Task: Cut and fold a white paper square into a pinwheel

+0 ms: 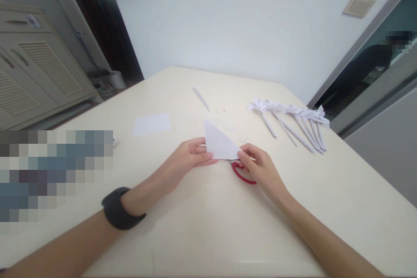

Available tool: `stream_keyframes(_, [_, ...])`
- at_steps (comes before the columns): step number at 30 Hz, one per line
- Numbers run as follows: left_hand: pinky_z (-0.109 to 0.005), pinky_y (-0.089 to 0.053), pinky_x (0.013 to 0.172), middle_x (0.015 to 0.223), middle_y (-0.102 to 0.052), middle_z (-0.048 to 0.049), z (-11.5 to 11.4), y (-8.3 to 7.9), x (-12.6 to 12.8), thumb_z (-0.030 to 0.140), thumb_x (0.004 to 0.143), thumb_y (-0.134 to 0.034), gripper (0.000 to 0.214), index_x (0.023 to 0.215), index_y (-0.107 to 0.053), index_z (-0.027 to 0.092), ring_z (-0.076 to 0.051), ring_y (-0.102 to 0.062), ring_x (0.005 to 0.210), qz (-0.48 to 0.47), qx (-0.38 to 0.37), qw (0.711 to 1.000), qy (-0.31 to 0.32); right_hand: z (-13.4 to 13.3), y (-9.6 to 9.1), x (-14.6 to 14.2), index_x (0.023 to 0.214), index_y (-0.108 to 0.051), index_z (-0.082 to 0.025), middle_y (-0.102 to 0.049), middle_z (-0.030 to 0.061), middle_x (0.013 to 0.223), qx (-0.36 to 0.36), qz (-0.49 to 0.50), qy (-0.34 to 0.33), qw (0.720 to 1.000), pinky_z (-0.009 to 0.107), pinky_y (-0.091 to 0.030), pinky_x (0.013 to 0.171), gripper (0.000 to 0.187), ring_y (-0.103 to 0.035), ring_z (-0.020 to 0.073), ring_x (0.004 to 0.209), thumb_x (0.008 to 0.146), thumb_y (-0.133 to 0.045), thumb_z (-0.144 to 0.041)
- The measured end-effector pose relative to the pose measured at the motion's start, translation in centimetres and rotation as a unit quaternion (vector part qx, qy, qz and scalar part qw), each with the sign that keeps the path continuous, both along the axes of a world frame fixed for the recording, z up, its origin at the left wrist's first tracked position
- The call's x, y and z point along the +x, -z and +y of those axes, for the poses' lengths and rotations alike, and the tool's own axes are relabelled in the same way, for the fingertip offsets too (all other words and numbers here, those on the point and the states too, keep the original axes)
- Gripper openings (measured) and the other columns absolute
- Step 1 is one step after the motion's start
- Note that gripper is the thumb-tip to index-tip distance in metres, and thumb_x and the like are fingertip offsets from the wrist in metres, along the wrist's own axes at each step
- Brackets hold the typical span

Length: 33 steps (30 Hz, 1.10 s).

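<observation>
A white paper folded into a triangle (219,141) is held just above the cream table (202,226). My left hand (187,160) pinches its lower left edge, thumb on top. My right hand (260,169) pinches its right corner with closed fingers. Red-handled scissors (241,174) lie on the table under my right hand, mostly hidden by it. A dark band (119,208) sits on my left wrist.
A row of several folded white paper pieces with long stems (293,119) lies at the right rear. A flat white sheet (151,123) lies left of centre, a thin paper strip (200,98) further back. Small paper scraps (230,128) are scattered behind the triangle. A cabinet (35,74) stands at left.
</observation>
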<state>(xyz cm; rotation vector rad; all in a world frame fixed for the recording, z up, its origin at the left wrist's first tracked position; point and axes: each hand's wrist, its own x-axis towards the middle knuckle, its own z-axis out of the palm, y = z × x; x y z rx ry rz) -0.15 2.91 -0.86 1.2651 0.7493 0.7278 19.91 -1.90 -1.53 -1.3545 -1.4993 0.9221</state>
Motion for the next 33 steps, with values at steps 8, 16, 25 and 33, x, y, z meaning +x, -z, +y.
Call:
stream_keyframes(8, [-0.035,-0.050,0.091,0.102,-0.070,-0.0043,-0.4,0.1,0.1,0.025,0.082,-0.058,0.033,0.114,-0.061,0.022,-0.021,-0.063,0.100,0.052,0.011,0.996,0.070,-0.1,0.0,-0.1,0.082,-0.058,-0.021,-0.057,0.0017,0.089,0.004,-0.025,-0.017,1.000,0.025,-0.044,0.065,0.010,-0.055,0.0148,0.078,0.085,-0.052,-0.029])
stream_keyframes(16, [-0.028,-0.053,0.073,0.095,-0.070,-0.0044,-0.6,-0.7,0.4,0.033,0.080,-0.058,0.022,0.095,-0.066,0.020,-0.020,-0.064,0.088,0.078,0.069,0.995,-0.006,-0.3,0.1,-0.3,0.080,-0.057,-0.019,-0.058,0.0007,0.078,-0.014,-0.010,-0.040,0.999,0.026,-0.042,0.061,0.013,-0.054,0.0139,0.070,0.085,-0.052,-0.030])
stream_keyframes(25, [-0.025,-0.048,0.062,0.079,-0.064,-0.0015,-0.9,-0.9,0.7,0.033,0.079,-0.060,0.015,0.083,-0.059,0.019,-0.016,-0.058,0.075,0.063,0.080,0.993,-0.067,-0.4,-0.2,-0.3,0.078,-0.056,-0.020,-0.057,0.0009,0.079,-0.002,-0.014,-0.038,0.999,0.026,-0.044,0.064,0.012,-0.054,0.0144,0.071,0.084,-0.053,-0.030])
stream_keyframes(33, [-0.023,-0.046,0.061,0.065,-0.053,0.0043,-1.0,-1.3,0.6,0.030,0.082,-0.056,0.010,0.087,-0.052,0.022,-0.011,-0.051,0.063,0.060,0.113,0.989,-0.075,-0.4,0.2,-0.2,0.081,-0.054,-0.021,-0.056,0.0011,0.082,0.023,-0.015,-0.023,0.999,0.025,-0.043,0.063,0.011,-0.053,0.0142,0.073,0.086,-0.050,-0.030])
